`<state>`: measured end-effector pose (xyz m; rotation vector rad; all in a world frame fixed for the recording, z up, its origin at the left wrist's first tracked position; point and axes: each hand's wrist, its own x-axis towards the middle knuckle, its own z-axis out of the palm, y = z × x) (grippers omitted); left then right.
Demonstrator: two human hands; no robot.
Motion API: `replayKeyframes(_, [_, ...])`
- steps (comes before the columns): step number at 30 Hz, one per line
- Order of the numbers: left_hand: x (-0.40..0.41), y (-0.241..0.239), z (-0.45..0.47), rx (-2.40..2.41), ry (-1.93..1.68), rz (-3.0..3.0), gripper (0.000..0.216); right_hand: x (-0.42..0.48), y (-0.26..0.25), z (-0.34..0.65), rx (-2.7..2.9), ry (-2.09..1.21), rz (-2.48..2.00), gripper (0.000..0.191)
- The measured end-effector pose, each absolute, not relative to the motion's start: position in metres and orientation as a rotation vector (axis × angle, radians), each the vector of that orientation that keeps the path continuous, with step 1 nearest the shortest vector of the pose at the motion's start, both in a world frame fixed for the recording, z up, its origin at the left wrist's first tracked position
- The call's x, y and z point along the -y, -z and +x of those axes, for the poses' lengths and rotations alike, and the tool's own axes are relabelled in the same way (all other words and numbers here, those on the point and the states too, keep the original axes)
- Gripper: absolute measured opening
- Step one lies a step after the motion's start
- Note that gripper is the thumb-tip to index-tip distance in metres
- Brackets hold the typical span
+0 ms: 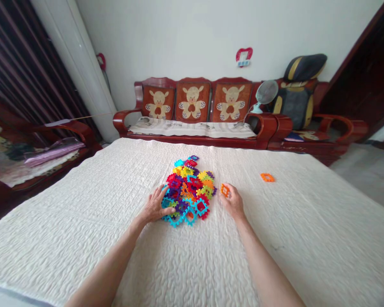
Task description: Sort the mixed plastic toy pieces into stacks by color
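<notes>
A heap of small colourful plastic interlocking tiles point(189, 187) lies in the middle of a cream quilted cover point(83, 204). My left hand point(155, 207) rests at the heap's left edge, its fingers spread and touching the tiles. My right hand point(233, 201) sits just right of the heap, fingers pinched on one orange tile point(224, 190). A second orange tile point(267, 177) lies alone on the cover, farther right.
Behind the cover stands a red wooden bench point(195, 128) with three bear-print cushions. A small fan point(266, 93) and a dark bag point(299, 91) sit at its right end. Another wooden seat with cloths point(41, 157) is on the left.
</notes>
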<state>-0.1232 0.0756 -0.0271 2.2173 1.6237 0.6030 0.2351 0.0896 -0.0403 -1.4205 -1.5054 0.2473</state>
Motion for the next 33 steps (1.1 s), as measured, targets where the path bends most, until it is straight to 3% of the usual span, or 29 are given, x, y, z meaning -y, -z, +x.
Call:
replayKeyframes(10, [-0.122,0.041,-0.072,-1.605,-0.925,2.307,0.088,-0.088,0.040,0.233,1.521,-0.244,-1.398,0.044])
replayKeyframes(17, [-0.124,0.018,-0.059,-1.698,-0.923,2.224,0.076,-0.086,0.036,0.232,1.514,-0.265,-1.407,0.042])
replayKeyframes(26, [-0.051,0.028,-0.074,-1.396,-0.478,2.684,0.101,-0.085,0.035,0.230,1.515,-0.274,-1.421,0.043])
replayKeyframes(33, [-0.076,0.033,-0.050,-1.425,-0.598,2.735,0.100,-0.087,0.037,0.231,1.510,-0.273,-1.419,0.043])
